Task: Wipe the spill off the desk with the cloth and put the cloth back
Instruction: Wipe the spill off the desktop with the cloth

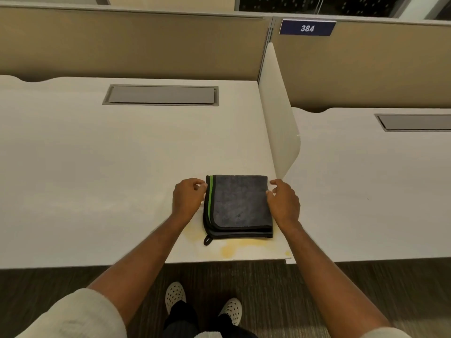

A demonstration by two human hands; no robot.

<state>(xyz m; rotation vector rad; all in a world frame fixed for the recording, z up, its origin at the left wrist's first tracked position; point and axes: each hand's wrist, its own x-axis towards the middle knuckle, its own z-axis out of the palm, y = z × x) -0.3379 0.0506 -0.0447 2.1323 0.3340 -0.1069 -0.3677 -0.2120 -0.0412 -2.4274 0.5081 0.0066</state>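
Note:
A folded dark grey cloth with a green stripe and black edging lies flat on the white desk, near its front right corner. A yellowish spill spreads on the desk just in front of the cloth and under its near left corner. My left hand rests at the cloth's left edge, fingertips touching the green stripe. My right hand sits at the cloth's right edge, fingers curled against it. Neither hand has lifted the cloth.
A white divider panel stands just right of the cloth, separating a second desk. A grey cable hatch sits at the desk's back. Beige partition walls run behind, with a sign reading 384. My feet stand on dark carpet below.

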